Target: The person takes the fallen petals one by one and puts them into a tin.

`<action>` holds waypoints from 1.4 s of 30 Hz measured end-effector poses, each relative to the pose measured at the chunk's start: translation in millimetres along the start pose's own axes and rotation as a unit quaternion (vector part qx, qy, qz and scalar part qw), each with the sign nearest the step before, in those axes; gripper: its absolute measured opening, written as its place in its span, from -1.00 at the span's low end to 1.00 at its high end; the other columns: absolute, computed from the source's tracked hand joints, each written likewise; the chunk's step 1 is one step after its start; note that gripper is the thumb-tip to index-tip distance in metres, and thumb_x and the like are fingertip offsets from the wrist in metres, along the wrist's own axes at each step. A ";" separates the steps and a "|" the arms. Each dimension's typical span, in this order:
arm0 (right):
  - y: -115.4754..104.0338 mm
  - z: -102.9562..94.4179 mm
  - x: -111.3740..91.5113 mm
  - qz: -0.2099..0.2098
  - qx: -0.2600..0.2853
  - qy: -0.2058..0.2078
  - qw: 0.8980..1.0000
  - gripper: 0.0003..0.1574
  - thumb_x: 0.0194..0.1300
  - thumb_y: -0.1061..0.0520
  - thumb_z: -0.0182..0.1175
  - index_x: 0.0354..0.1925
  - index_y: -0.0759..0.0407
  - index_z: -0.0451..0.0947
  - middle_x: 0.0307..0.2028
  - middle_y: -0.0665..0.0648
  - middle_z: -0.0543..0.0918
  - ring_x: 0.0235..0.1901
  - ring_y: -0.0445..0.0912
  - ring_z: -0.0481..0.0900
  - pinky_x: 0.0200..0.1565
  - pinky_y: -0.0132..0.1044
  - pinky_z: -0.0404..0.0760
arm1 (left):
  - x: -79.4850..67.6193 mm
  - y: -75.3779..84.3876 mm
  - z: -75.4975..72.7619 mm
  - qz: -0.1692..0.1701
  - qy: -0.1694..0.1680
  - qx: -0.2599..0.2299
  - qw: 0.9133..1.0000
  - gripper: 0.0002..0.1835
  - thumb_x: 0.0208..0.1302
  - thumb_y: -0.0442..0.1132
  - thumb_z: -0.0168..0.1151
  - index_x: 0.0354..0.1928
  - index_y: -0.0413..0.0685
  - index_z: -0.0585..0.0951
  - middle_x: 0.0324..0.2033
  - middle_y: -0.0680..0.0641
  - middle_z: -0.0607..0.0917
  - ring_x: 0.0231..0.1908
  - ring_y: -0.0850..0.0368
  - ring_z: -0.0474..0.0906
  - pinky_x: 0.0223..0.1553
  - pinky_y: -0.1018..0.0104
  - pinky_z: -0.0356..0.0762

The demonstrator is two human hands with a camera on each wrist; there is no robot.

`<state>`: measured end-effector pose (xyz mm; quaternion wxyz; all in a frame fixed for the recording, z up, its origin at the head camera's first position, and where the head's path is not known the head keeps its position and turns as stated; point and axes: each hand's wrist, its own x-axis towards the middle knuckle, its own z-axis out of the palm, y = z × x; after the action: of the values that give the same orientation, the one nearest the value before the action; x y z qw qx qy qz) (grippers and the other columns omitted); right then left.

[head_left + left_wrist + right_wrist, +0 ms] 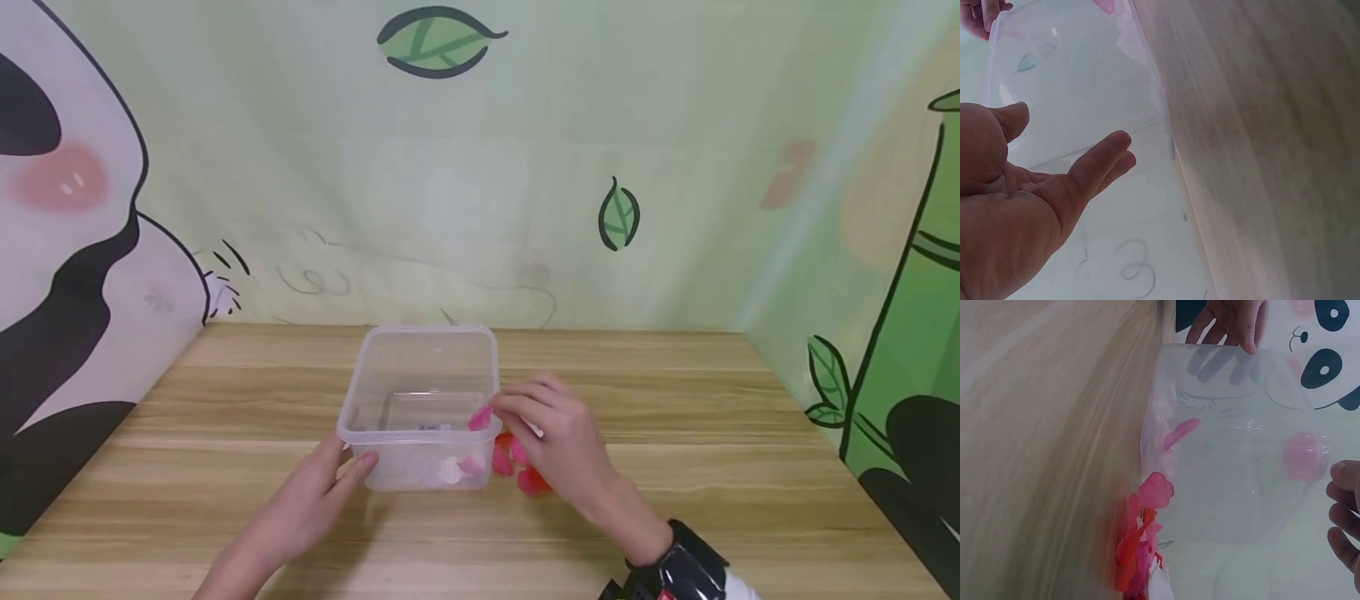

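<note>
A clear plastic box (420, 437) stands upright without a lid, with a white petal (450, 471) and pale pink petals inside. My left hand (311, 496) rests against its near left corner, thumb on the front wall; in the left wrist view its fingers (1100, 164) are spread and fairly straight. Over the right rim, my right hand (558, 433) pinches a bright pink petal (480, 417) that hangs just inside the box. Red and pink petals (534, 482) lie in a small pile beside the box, partly hidden under the right hand.
Everything stands on a wood-grain table (697, 483). A green printed backdrop (540, 100) with leaves and pandas rises behind it and at both sides. A black device (686, 567) is strapped to the right wrist.
</note>
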<state>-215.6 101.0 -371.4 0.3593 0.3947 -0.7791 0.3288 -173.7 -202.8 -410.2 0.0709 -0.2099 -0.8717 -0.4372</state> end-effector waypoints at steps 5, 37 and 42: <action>1.6 -2.4 -0.2 0.003 -0.001 -0.010 1.000 -0.70 0.06 0.35 0.47 -0.17 0.20 0.74 -0.15 0.06 0.68 -0.10 -0.05 0.60 -0.03 -0.42 0.58 | -0.7 -0.4 0.9 0.000 -0.001 -0.001 1.000 -0.41 0.52 -0.23 0.06 0.49 0.03 0.13 0.30 -0.10 0.37 0.25 -0.14 0.39 0.20 0.06 0.37; 43.1 -12.5 -19.6 0.306 -0.177 -0.310 0.882 -0.80 0.14 0.13 0.48 -0.27 0.15 0.69 -0.50 -0.06 0.54 -0.50 -0.15 0.44 -0.48 -0.42 0.42 | -1.2 -0.8 1.5 -0.009 -0.006 -0.007 1.000 -0.39 0.53 -0.20 0.04 0.51 0.07 0.09 0.32 -0.13 0.34 0.24 -0.18 0.39 0.16 0.04 0.40; 46.0 -9.3 -23.7 0.308 -0.172 -0.320 0.880 -0.82 0.16 0.11 0.46 -0.40 0.09 0.61 -0.56 -0.07 0.46 -0.52 -0.14 0.41 -0.51 -0.41 0.38 | -1.1 -0.2 1.7 -0.008 -0.005 -0.006 1.000 -0.38 0.53 -0.20 0.04 0.52 0.07 0.08 0.33 -0.13 0.34 0.25 -0.18 0.39 0.17 0.04 0.39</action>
<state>-241.8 139.1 -396.4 0.0336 0.1508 -0.9780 0.1400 -172.7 -201.8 -411.7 0.0616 -0.2051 -0.8710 -0.4423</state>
